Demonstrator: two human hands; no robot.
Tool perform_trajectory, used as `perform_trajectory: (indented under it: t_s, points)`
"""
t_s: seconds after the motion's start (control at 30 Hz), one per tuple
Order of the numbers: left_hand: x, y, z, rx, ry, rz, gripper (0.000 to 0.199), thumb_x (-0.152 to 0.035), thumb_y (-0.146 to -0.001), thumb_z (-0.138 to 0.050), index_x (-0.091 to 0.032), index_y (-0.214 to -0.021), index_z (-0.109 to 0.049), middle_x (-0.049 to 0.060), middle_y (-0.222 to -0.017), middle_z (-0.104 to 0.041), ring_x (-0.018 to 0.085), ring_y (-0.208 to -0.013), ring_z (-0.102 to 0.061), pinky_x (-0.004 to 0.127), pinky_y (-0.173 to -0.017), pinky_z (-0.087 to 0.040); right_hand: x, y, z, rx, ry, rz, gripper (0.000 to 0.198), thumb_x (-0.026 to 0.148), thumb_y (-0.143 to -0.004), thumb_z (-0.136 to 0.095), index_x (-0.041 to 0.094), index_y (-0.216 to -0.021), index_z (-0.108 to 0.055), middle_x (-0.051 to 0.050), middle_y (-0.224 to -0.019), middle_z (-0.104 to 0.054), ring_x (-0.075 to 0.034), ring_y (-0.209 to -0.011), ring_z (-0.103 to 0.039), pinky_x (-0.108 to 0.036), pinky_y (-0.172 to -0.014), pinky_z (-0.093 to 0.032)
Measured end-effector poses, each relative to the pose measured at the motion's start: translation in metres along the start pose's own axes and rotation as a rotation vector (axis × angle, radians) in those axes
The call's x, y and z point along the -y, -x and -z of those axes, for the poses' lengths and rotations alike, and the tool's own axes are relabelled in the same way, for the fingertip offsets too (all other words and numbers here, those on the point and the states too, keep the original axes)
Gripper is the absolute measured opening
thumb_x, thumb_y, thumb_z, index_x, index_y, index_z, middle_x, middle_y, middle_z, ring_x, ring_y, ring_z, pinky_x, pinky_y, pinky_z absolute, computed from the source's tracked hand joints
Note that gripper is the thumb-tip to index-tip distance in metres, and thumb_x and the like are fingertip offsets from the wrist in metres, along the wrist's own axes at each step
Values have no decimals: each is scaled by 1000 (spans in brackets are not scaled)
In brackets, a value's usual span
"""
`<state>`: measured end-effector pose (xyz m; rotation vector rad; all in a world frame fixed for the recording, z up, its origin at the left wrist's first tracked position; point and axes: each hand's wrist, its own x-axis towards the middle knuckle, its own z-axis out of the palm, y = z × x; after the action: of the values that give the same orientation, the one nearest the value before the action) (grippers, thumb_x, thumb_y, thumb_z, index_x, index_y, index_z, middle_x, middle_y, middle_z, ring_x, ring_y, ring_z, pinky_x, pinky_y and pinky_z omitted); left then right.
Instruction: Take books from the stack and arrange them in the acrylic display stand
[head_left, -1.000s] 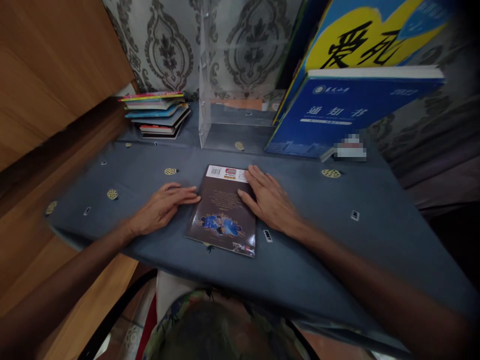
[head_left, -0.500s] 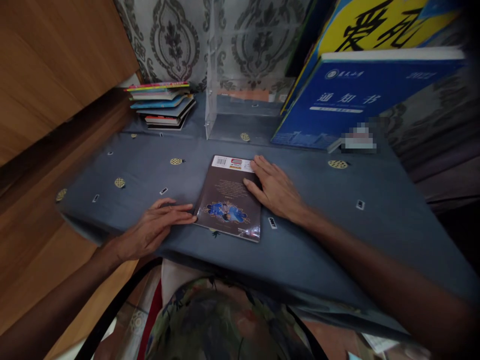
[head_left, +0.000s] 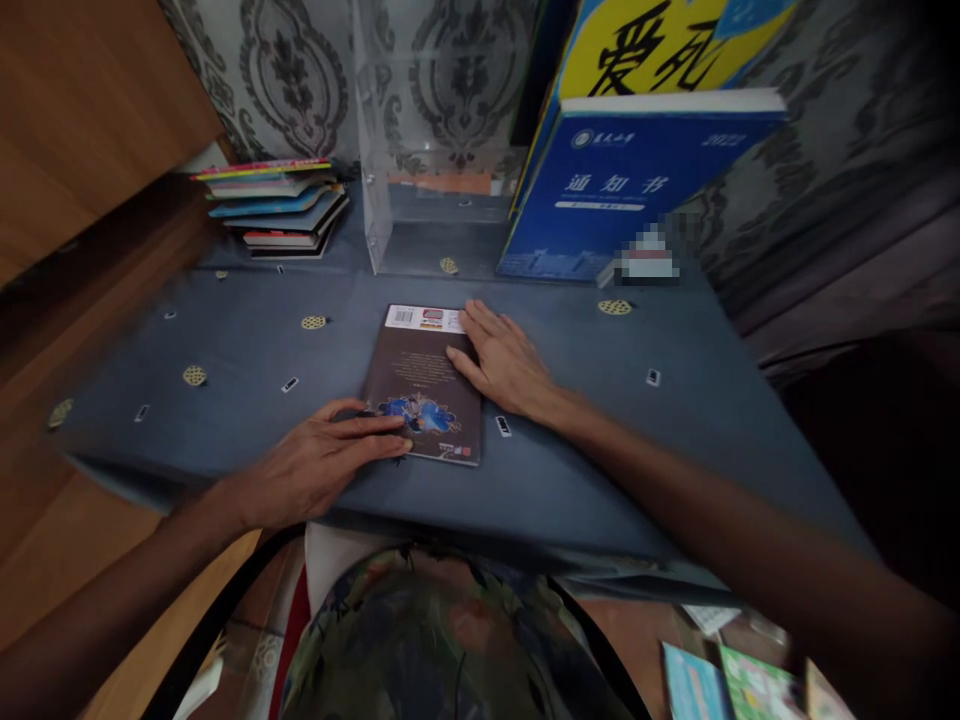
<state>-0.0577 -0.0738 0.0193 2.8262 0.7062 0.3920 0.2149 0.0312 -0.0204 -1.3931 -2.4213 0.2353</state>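
Note:
A dark brown book (head_left: 420, 385) lies flat on the grey-blue tablecloth, its white barcode strip at the far edge and a blue picture near the close edge. Across its lower left corner rest the fingertips of my left hand (head_left: 330, 455), with the fingers stretched out. My right hand (head_left: 506, 360) lies flat along the upper right edge, fingers extended and touching the cover. Neither hand grips the book.
A stack of books (head_left: 281, 210) sits at the back left. Behind the brown book stands a clear acrylic holder (head_left: 379, 225), with an upright blue book (head_left: 600, 190) and a yellow book (head_left: 600, 50) on its right. Several books (head_left: 757, 685) lie below the table's front right edge.
My left hand has slid right, from the book's left corner onto its cover. The right hand stays at the upper right edge. The whole view has shifted, so things appear further left.

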Motion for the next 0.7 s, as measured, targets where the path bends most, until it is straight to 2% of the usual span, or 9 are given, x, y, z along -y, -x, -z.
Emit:
perform_trajectory:
  t_s: [0.17, 0.33, 0.57, 0.7]
  points:
    - [-8, -27, -7, 36, -11, -71, 50, -2, -93, -39, -17, -140, -45, 13, -141, -61, 20, -132, -57, 45, -115, -37, 1, 0, 0, 19, 2, -27, 65, 45, -99, -36, 6, -150, -40, -20, -160, -35, -32, -151, -29, -55, -122, -26]
    - [-14, -48, -17, 51, 12, -120, 50, -2, -91, -42, -17, -139, -46, 13, -140, -62, 21, -130, -58, 43, -113, -39, -2, 0, -1, -20, -69, -7, 62, 48, -98, -39, 15, -150, -43, -15, -159, -39, -32, -150, -31, -59, -120, -28]
    - [-18, -62, -22, 64, 44, -109, 49, -4, -90, -43, -19, -137, -48, 13, -138, -63, 23, -127, -60, 46, -111, -41, -4, 0, 0, -24, -143, -12, 61, 45, -97, -44, 12, -148, -46, -16, -159, -39, -33, -150, -31, -58, -121, -25]
    - [-13, -69, -15, 88, 109, -99, 53, 1, -89, -37, -20, -137, -45, 9, -132, -68, 18, -124, -62, 42, -111, -41, -21, -8, 4, -58, -341, -4, 53, 46, -101, -35, 18, -140, -57, -12, -150, -53, -29, -142, -46, -53, -119, -33]
